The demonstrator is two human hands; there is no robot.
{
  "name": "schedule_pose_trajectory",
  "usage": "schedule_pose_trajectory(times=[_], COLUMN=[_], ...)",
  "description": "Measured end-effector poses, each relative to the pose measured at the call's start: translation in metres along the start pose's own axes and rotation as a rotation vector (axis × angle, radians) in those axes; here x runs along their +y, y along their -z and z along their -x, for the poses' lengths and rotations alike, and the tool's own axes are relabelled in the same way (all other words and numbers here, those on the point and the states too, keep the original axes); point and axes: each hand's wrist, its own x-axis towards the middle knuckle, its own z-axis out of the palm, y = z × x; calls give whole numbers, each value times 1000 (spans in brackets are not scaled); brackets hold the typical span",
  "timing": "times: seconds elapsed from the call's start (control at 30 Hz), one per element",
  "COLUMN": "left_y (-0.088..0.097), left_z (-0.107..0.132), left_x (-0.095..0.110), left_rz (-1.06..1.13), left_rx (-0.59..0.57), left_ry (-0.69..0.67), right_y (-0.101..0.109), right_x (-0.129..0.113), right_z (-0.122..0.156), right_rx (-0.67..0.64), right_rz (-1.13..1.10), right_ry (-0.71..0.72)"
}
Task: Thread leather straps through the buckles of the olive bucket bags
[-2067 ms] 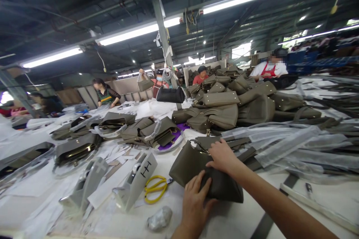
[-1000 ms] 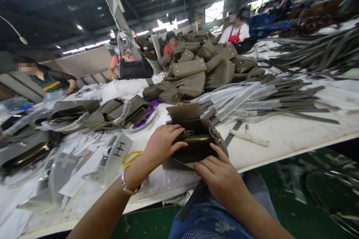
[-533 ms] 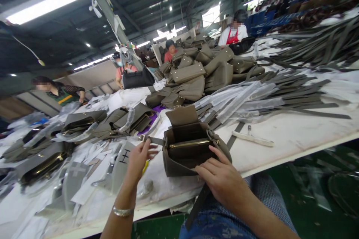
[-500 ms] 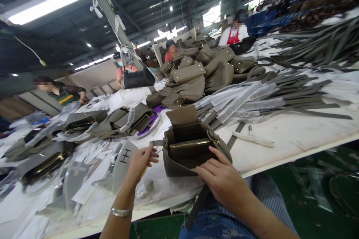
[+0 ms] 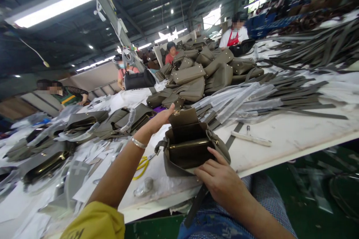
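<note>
An olive-grey handbag [image 5: 179, 168] stands at the table's front edge, its mouth open toward me. A gold zipper [image 5: 193, 143] runs across the dark inside, and the flap [image 5: 183, 118] is raised at the back. My right hand [image 5: 220, 177] grips the front rim at the right, with the index finger reaching into the mouth. Stretched out past the bag's left side, my left hand [image 5: 162, 117] has its fingers extended beside the flap's top left corner. Whether they touch the flap, I cannot tell. A short strap stub [image 5: 160, 145] sticks out at the bag's left.
Yellow-handled scissors [image 5: 142, 166] lie left of the bag, near a crumpled clear lump [image 5: 144, 186]. A white bar-shaped tool [image 5: 251, 139] rests to the right. Behind are piled bags [image 5: 189, 74] and many straps [image 5: 303, 93]. Several co-workers sit around the table.
My left hand has moved up and away from me, from beside the strap stub to the flap's top corner. The scissors now show. My right hand stays on the rim.
</note>
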Motion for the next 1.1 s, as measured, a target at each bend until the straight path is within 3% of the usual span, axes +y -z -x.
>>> schedule_pose_trajectory(times=[0.07,0.2,0.3,0.43,0.57,0.63,0.67,0.77,0.8,0.93,1.0,1.1], left_y=[-7,-20,-32,-58,-78,-75,-70,-50,-43,-31,-30,-28], left_z=[3,33,52,58,55,55,54,52,51,43,38,31], left_x=[-1,-4,-9,-18,-20,-17,-15,-10,-9,-8,-9,-11], left_rz=[-74,-390,-642,-968,-1122,-1080,-1038,-918,-889,-808,-776,-728], left_rx=[-116,-179,-261,-212,-151,-210,-247,-298,-298,-305,-317,-337], left_ry=[-44,-277,-367,-309,-298,-331,-341,-329,-325,-360,-384,-413], right_y=[1,-1,-5,-4,17,31,38,51,52,48,43,38], right_x=[2,9,11,6,19,44,62,130,154,236,261,279], right_z=[-1,-2,-2,3,8,7,5,-8,-14,-41,-54,-67], right_rx=[-4,2,21,72,170,252,285,312,319,427,491,612], right_rz=[8,9,-1,-37,-119,-143,-177,-408,-422,-472,-538,-641], right_ry=[0,19,33,84,123,-8,-150,-778,-888,-1161,-1262,-1329])
